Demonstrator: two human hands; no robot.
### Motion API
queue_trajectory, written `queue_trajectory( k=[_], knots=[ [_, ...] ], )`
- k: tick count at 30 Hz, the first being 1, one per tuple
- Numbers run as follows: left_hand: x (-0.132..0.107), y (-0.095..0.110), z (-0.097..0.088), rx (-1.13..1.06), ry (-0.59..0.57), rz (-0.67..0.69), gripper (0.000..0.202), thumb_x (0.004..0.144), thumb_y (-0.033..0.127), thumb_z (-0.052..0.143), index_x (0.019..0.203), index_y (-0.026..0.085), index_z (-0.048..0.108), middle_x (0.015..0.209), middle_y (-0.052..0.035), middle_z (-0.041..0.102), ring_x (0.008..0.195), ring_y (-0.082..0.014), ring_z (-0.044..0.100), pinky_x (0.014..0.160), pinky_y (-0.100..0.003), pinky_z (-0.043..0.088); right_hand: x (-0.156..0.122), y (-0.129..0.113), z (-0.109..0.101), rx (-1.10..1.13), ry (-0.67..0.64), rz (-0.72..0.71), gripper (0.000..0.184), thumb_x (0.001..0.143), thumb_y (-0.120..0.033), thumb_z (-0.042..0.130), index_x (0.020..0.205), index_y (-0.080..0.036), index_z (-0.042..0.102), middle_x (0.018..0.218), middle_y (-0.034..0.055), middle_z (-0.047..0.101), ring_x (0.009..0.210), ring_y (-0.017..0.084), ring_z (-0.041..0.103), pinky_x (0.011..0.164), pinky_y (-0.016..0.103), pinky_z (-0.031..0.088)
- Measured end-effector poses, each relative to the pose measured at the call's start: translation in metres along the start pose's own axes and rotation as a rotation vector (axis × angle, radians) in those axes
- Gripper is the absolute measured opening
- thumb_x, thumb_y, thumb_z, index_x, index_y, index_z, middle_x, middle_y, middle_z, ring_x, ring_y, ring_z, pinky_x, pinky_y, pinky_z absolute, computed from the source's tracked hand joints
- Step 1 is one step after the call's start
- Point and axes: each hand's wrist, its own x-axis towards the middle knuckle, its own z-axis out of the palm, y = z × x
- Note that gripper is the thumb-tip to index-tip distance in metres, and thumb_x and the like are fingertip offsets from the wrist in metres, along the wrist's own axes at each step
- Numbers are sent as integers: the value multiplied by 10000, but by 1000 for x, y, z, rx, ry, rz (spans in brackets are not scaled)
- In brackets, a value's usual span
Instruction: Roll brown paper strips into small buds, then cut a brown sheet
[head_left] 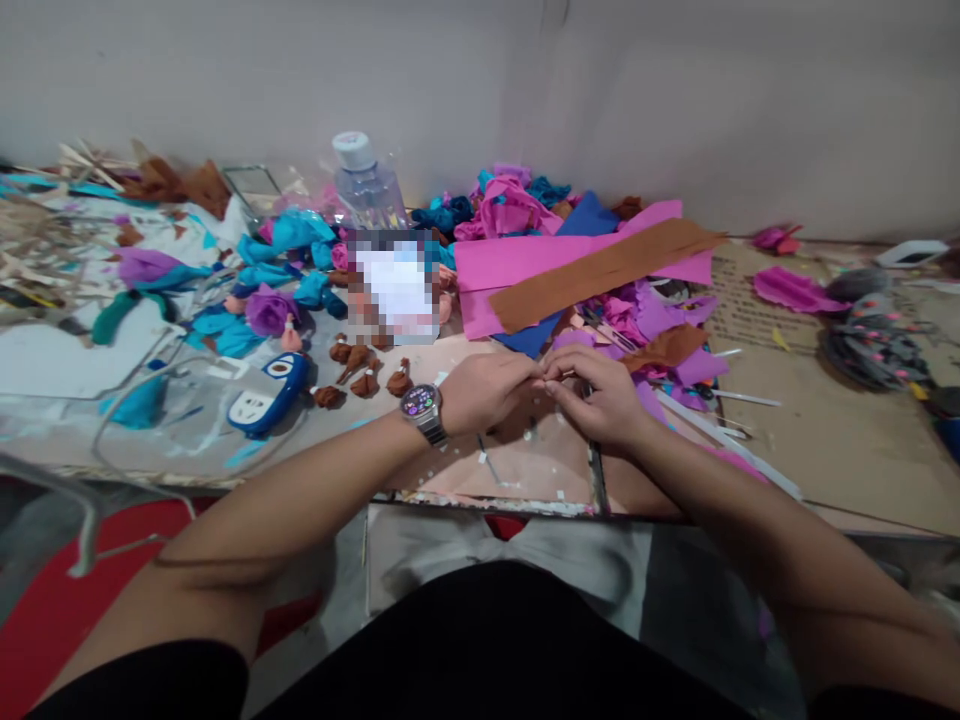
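My left hand [486, 390] and my right hand [600, 397] meet fingertip to fingertip over the pinkish work board [517, 465]. Both pinch a tiny piece between them, too small to make out. A wristwatch [422, 407] sits on my left wrist. Small brown paper buds [360, 372] lie just left of my left hand. Purple and brown paper scraps [664, 345] lie right behind my right hand. Thin white sticks [739, 400] rest to its right.
Pink and brown crepe paper sheets [585, 265] lie behind the hands. A plastic water bottle [367, 185] stands at the back. Blue and purple paper flowers [262, 290] crowd the left, with a blue power strip [268, 395]. Dark coiled wire [870, 340] lies far right.
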Motion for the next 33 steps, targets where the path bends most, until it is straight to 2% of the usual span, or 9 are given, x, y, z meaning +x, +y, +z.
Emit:
queue_trajectory(
  k=[4,8,12,16,22,29,33],
  knots=[
    [0,-2,3,-40,-36,-30,316,1093,330,457,1191,164,707,1125,-92,783,1032,-210,728,913,-323,521,0,2,1,-16,18,15,105,982,-305,666,918,-223,668,940,73,729,879,212,696,803,374,590],
    [0,-3,2,-48,8,-25,322,1087,359,478,1211,191,723,1131,-77,791,1020,-213,730,909,-331,517,-1,4,2,-20,43,-15,66,971,-275,682,928,-224,685,944,77,739,895,215,709,824,386,599],
    [1,0,-1,-50,53,-91,318,1056,420,550,1106,195,769,1039,-69,807,938,-209,735,842,-320,502,-3,4,1,-47,41,-34,50,971,-282,685,959,-234,692,978,85,745,924,229,714,843,411,604],
    [3,6,-3,-112,102,-197,267,1010,410,640,998,193,793,922,-51,804,811,-186,709,759,-305,474,-4,5,-1,-88,32,-51,54,974,-287,680,972,-235,696,994,91,743,943,235,715,854,420,608],
    [3,13,-2,-338,114,-280,205,985,346,674,1018,188,802,973,-51,814,855,-180,721,797,-298,502,-5,11,0,-85,25,-72,38,962,-244,689,999,-241,696,994,85,737,925,230,713,826,416,610],
    [3,13,1,-435,116,-409,277,966,414,675,917,172,801,932,-69,803,830,-180,714,756,-289,508,-5,10,0,-141,41,-113,35,974,-246,667,994,-236,694,1010,94,746,947,240,716,851,438,610],
    [4,10,5,-514,111,-428,309,946,438,689,845,160,780,893,-74,786,804,-171,691,741,-281,513,-5,14,0,-184,34,-153,67,965,-239,675,1029,-245,692,1033,99,756,965,253,718,866,456,596]
  ],
)
